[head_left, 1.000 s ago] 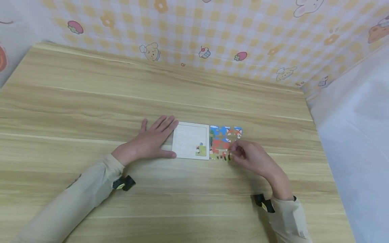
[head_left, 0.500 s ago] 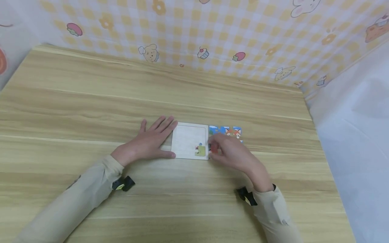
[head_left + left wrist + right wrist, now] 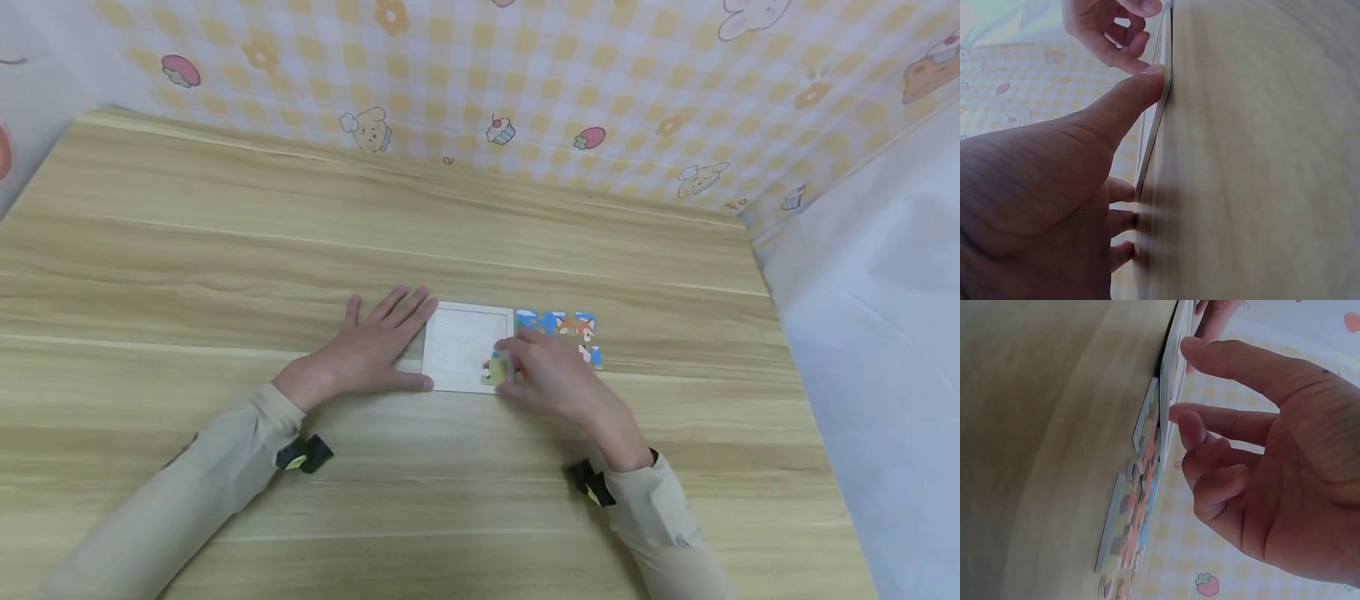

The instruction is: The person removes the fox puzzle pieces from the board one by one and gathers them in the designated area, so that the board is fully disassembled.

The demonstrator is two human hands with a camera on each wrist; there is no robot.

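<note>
A square white puzzle board (image 3: 457, 342) lies flat on the table. In its lower right corner sits a green jigsaw piece (image 3: 497, 373). My left hand (image 3: 360, 354) rests at the board's left edge, fingers spread and straight, the thumb touching the near corner. Over the right edge is my right hand (image 3: 558, 375), its thumb and index finger apart, with their tips at either side of the green piece. In the right wrist view these two fingertips meet the board (image 3: 1175, 378), while the other fingers curl loosely. No piece shows between them.
Several loose jigsaw pieces (image 3: 585, 323) with a fox and blue sky lie right of the board, partly hidden by the right hand. The wooden table (image 3: 420, 500) runs back to a yellow checked cloth (image 3: 450, 75). A white sheet hangs at the right.
My right hand has moved left from the loose pieces to the board's right edge, and its thumb and index finger have spread apart. The left hand has stayed in place.
</note>
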